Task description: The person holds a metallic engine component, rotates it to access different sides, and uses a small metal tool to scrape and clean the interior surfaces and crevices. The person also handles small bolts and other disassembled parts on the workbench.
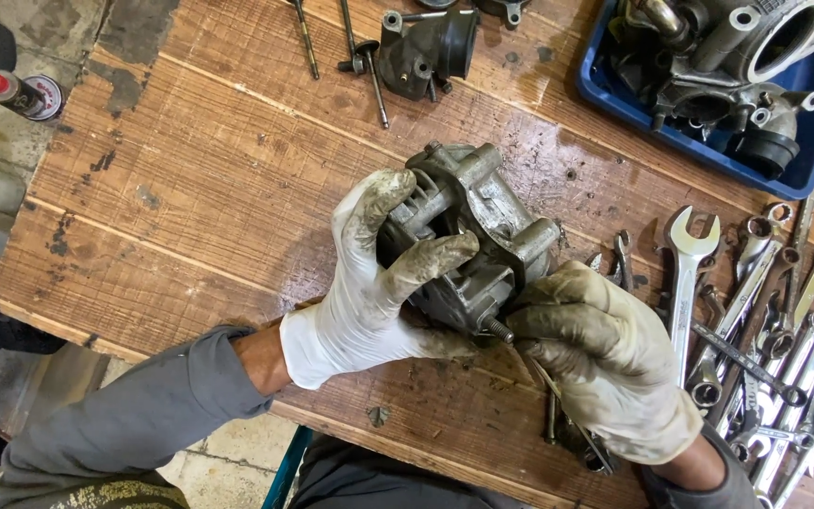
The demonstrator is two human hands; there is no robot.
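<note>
A grey metal engine part with cooling fins (482, 221) rests on the wooden workbench (219, 188) in the middle of the view. My left hand (374, 283), in a dirty white glove, grips its finned left side with the fingers wrapped over the top. My right hand (605, 353), also gloved and grimy, is closed at the part's lower right corner, by a threaded stud (498, 329) that sticks out. A thin metal rod (558, 396) runs under the right hand; I cannot tell whether the fingers hold it.
Several spanners (756, 320) lie spread at the right of the bench. A blue tray (614, 94) with engine castings sits at the top right. A dark metal housing (426, 52) and long bolts (374, 71) lie at the top. A spray can (11, 92) stands on the floor at the left.
</note>
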